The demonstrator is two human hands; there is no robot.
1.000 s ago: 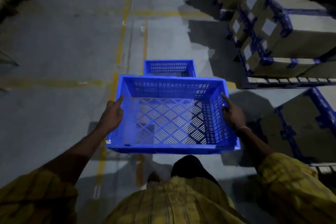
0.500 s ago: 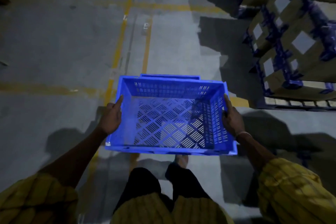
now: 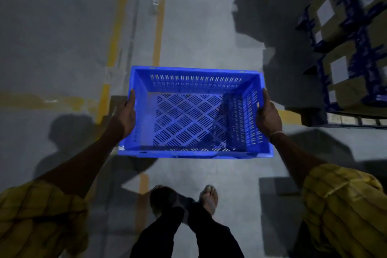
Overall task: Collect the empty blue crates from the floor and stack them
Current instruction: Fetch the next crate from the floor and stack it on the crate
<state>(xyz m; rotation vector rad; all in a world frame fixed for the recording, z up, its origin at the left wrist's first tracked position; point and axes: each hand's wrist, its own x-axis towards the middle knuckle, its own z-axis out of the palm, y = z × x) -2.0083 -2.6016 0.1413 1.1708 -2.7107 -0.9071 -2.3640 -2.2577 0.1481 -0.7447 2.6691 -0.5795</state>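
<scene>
Carrying an empty blue crate [image 3: 194,115] above the grey floor [image 3: 62,48] — one hand on each short side.

The left hand [image 3: 127,116] grips the left rim with its thumb along the edge, the right hand [image 3: 268,118] grips the right rim the same way — the crate sits level, in front of the person's feet [image 3: 207,197]. Yellow lines [image 3: 114,33] cross the floor; stacked boxes [image 3: 345,48] stand to the right, well apart.

Your arms reach forward and down, sleeves pushed up. Your left hand [image 3: 127,115] grips the crate [image 3: 194,115] at its left wall, your right hand [image 3: 268,118] its right wall — thumbs along the rim.
</scene>
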